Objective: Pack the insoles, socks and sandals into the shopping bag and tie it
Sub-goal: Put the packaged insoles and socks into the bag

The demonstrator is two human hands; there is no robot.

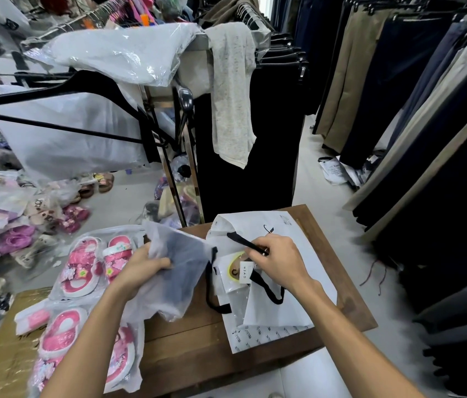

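I read this as mid-pack, with 1 packet going in next. My left hand (143, 268) is closed on a translucent packet (177, 271) of something dark, probably the socks, though the plastic hides too much to be sure. My right hand (276, 261) pinches the black handle (245, 243) of the white shopping bag (298, 254), holding its mouth up. The bag lies flat on the wooden table (197, 349), its long axis running from 6 o'clock up to 12 o'clock, and its opening faces 9 o'clock, straight at the packet. A labelled clear packet (233, 272), likely the insoles, already sits in that mouth. From my left hand the opening lies at 3 o'clock, close by; that hand is nearer the load. The pink sandals (83, 267), bagged in clear plastic, wait at 9 o'clock, outside the bag.
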